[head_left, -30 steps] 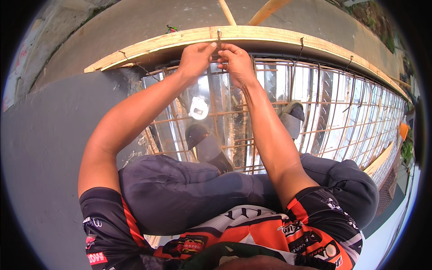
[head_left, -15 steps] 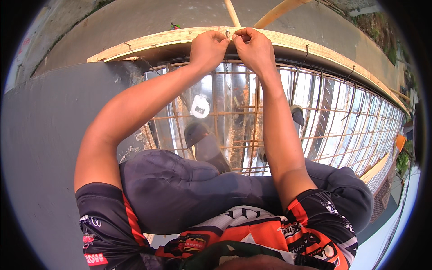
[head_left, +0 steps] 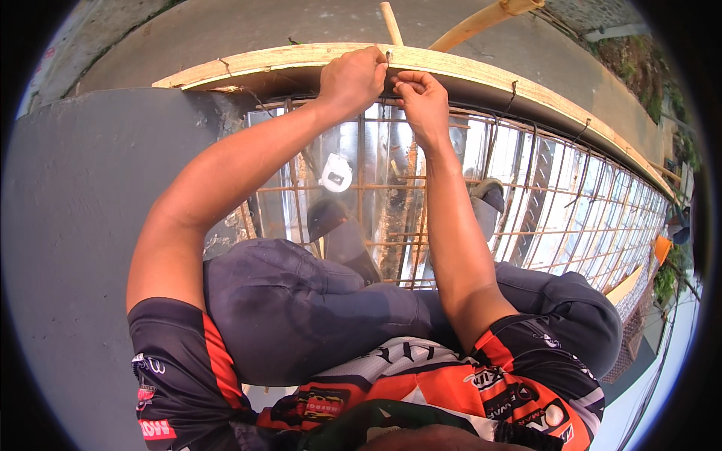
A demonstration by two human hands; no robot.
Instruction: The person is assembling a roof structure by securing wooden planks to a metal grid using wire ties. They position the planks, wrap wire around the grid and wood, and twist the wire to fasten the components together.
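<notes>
Both of my hands are up at the top centre of the frame, meeting at the edge of the wooden form board (head_left: 481,71) that curves from upper left across to the right rim. My left hand (head_left: 352,77) is curled into a loose fist on the board's inner edge, fingers folded down. Something thin seems to be pinched in it, but I cannot tell what. My right hand (head_left: 421,101) sits just beside it, touching or nearly touching, with the fingertips drawn together in a pinch around a thin dark tie wire (head_left: 389,56) that stands up at the board's edge between the two hands. The wire is too small for me to say how firmly it is held.

Below the hands, the rusty rebar mesh (head_left: 526,203) runs from the centre of the frame off to the right edge, lying over shiny silver sheeting (head_left: 391,150). A small white round object (head_left: 336,173) rests on the mesh just left of centre. My shoes show beneath the forearms, one dark (head_left: 325,214) and one at the right (head_left: 489,194), standing on the bars. A grey concrete slab (head_left: 83,225) fills the left side. Two wooden stakes (head_left: 481,22) lean at the top of the frame beyond the board. My bent knees in dark trousers (head_left: 301,308) fill the lower centre.
</notes>
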